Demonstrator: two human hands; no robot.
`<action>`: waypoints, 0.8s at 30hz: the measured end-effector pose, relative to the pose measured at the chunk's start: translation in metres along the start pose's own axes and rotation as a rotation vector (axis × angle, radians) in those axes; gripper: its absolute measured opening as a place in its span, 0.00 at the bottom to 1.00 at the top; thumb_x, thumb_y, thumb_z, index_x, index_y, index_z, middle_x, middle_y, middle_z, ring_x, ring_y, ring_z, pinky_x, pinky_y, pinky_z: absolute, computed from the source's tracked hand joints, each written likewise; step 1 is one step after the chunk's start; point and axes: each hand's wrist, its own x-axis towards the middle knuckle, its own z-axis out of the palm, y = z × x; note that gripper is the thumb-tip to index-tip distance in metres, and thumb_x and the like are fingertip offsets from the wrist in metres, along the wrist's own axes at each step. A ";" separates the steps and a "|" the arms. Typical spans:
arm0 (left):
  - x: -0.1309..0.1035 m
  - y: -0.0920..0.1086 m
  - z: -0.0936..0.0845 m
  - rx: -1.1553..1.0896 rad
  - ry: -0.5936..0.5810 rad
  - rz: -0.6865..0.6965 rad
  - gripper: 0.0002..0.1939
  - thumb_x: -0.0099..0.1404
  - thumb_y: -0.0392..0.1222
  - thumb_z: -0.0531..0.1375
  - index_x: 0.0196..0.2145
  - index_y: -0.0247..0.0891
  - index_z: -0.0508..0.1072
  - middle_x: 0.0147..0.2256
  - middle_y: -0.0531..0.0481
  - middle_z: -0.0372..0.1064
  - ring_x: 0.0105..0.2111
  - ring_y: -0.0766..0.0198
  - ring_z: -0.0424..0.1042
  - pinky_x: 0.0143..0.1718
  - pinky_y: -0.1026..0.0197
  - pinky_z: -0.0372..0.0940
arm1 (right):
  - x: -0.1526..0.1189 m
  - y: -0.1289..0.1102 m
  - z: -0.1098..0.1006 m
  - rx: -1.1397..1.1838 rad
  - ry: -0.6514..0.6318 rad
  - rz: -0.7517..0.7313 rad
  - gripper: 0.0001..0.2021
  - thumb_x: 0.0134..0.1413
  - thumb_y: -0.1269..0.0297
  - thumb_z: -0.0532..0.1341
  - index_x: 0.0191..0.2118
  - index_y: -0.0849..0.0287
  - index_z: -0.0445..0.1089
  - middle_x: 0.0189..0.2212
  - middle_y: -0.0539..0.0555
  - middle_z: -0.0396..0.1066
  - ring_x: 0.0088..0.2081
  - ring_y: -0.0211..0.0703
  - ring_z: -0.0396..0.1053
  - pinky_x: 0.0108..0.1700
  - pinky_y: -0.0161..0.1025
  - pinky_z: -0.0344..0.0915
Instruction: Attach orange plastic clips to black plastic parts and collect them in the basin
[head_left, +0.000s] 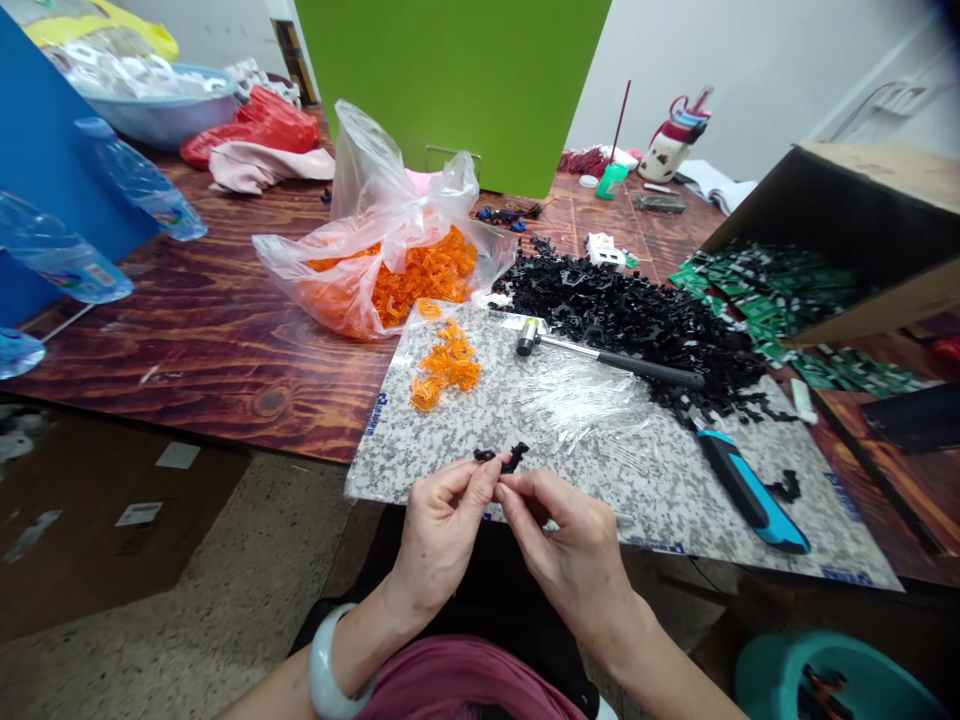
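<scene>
A small black plastic part (514,458) is pinched between the fingertips of my left hand (448,515), just over the front edge of the speckled board (375,465). My right hand (562,525) meets it from the right, thumb and index finger pressed together at the same part; whether a second tiny piece sits between them is too small to tell. Beyond my hands lie loose orange clear parts (448,365), a heap of thin clear strips (589,400), a small hammer (630,365) and a big pile of black parts (600,300).
An open plastic bag of orange parts (420,270) stands behind the board. A blue-and-black handled tool (754,492) lies on the right. A tipped cardboard box (862,190) spills green circuit boards (787,290). A teal bin (780,670) is at the lower right; bottles (67,260) are left.
</scene>
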 end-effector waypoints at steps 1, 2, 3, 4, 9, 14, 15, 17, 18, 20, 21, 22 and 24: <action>0.000 0.000 0.000 -0.001 -0.002 0.000 0.13 0.65 0.40 0.56 0.27 0.33 0.77 0.23 0.53 0.67 0.26 0.68 0.65 0.29 0.67 0.61 | 0.000 0.000 0.000 -0.001 0.000 0.003 0.06 0.57 0.74 0.57 0.31 0.62 0.70 0.24 0.51 0.69 0.24 0.34 0.67 0.28 0.29 0.62; 0.000 0.000 0.000 0.001 -0.005 0.002 0.13 0.65 0.40 0.56 0.28 0.33 0.77 0.24 0.53 0.68 0.26 0.67 0.65 0.29 0.67 0.61 | 0.000 0.000 0.000 -0.001 -0.002 0.007 0.05 0.57 0.74 0.57 0.31 0.62 0.70 0.24 0.51 0.70 0.24 0.34 0.67 0.28 0.29 0.62; 0.000 0.000 -0.001 0.004 -0.006 0.003 0.14 0.65 0.40 0.56 0.28 0.33 0.78 0.24 0.52 0.69 0.26 0.67 0.66 0.30 0.67 0.61 | 0.001 0.001 0.001 0.000 -0.003 0.012 0.05 0.57 0.73 0.57 0.32 0.62 0.70 0.24 0.51 0.70 0.23 0.34 0.67 0.28 0.30 0.62; 0.000 0.000 -0.001 0.009 -0.007 0.003 0.14 0.65 0.41 0.56 0.28 0.33 0.78 0.25 0.51 0.70 0.27 0.67 0.67 0.30 0.67 0.62 | 0.001 0.001 0.001 0.002 -0.006 0.018 0.05 0.57 0.73 0.57 0.32 0.61 0.70 0.24 0.51 0.70 0.23 0.34 0.67 0.28 0.30 0.62; -0.001 -0.001 -0.002 0.034 -0.012 -0.012 0.15 0.65 0.42 0.56 0.28 0.33 0.78 0.25 0.50 0.70 0.28 0.65 0.68 0.30 0.66 0.62 | 0.000 0.002 0.001 0.002 -0.029 0.048 0.06 0.57 0.72 0.57 0.31 0.60 0.69 0.24 0.50 0.70 0.24 0.35 0.67 0.27 0.31 0.62; -0.001 -0.002 -0.002 0.058 -0.018 -0.027 0.15 0.65 0.43 0.55 0.27 0.33 0.76 0.24 0.50 0.69 0.28 0.64 0.68 0.31 0.66 0.63 | 0.000 0.001 0.000 -0.003 -0.036 0.070 0.06 0.57 0.71 0.57 0.30 0.60 0.69 0.23 0.50 0.70 0.22 0.34 0.66 0.26 0.31 0.62; -0.001 -0.002 -0.002 0.063 -0.019 -0.022 0.15 0.65 0.42 0.55 0.27 0.33 0.76 0.24 0.50 0.69 0.28 0.64 0.69 0.31 0.65 0.63 | 0.000 0.001 0.000 0.002 -0.040 0.084 0.06 0.57 0.71 0.56 0.30 0.60 0.69 0.23 0.50 0.70 0.21 0.33 0.65 0.25 0.30 0.62; 0.000 -0.001 -0.001 0.084 -0.021 -0.010 0.15 0.65 0.42 0.55 0.27 0.33 0.76 0.25 0.50 0.70 0.29 0.63 0.69 0.32 0.65 0.63 | 0.001 -0.001 0.000 0.028 -0.057 0.132 0.06 0.57 0.70 0.56 0.30 0.60 0.68 0.22 0.49 0.70 0.20 0.33 0.65 0.24 0.30 0.62; 0.000 -0.001 -0.001 0.099 -0.020 0.000 0.14 0.65 0.41 0.55 0.28 0.33 0.76 0.25 0.50 0.70 0.29 0.64 0.70 0.32 0.66 0.63 | 0.001 -0.002 0.000 0.048 -0.068 0.161 0.05 0.56 0.69 0.56 0.31 0.60 0.68 0.22 0.49 0.70 0.20 0.33 0.65 0.24 0.30 0.62; 0.002 0.000 -0.002 0.135 -0.012 0.022 0.13 0.65 0.40 0.55 0.29 0.33 0.76 0.26 0.50 0.71 0.28 0.64 0.69 0.32 0.66 0.62 | 0.000 -0.003 0.000 0.085 -0.086 0.209 0.04 0.55 0.69 0.56 0.33 0.60 0.68 0.23 0.49 0.70 0.20 0.33 0.66 0.23 0.29 0.62; 0.003 0.001 -0.002 0.158 -0.007 0.031 0.13 0.65 0.39 0.55 0.29 0.33 0.76 0.25 0.50 0.71 0.28 0.65 0.69 0.31 0.66 0.62 | 0.000 -0.003 0.000 0.097 -0.091 0.225 0.03 0.55 0.69 0.56 0.34 0.60 0.67 0.23 0.49 0.70 0.21 0.33 0.66 0.23 0.29 0.63; 0.003 0.002 -0.002 0.182 -0.002 0.043 0.13 0.65 0.39 0.54 0.29 0.33 0.76 0.25 0.51 0.70 0.27 0.65 0.69 0.31 0.66 0.62 | 0.000 -0.002 -0.001 0.106 -0.093 0.235 0.03 0.55 0.69 0.56 0.34 0.60 0.67 0.24 0.50 0.70 0.21 0.33 0.67 0.22 0.29 0.63; 0.004 0.004 -0.004 0.238 -0.001 0.072 0.13 0.65 0.38 0.54 0.28 0.33 0.75 0.24 0.51 0.69 0.26 0.65 0.68 0.30 0.66 0.61 | 0.000 -0.001 -0.004 0.110 -0.093 0.247 0.03 0.55 0.68 0.57 0.34 0.60 0.67 0.24 0.50 0.70 0.21 0.33 0.67 0.22 0.29 0.63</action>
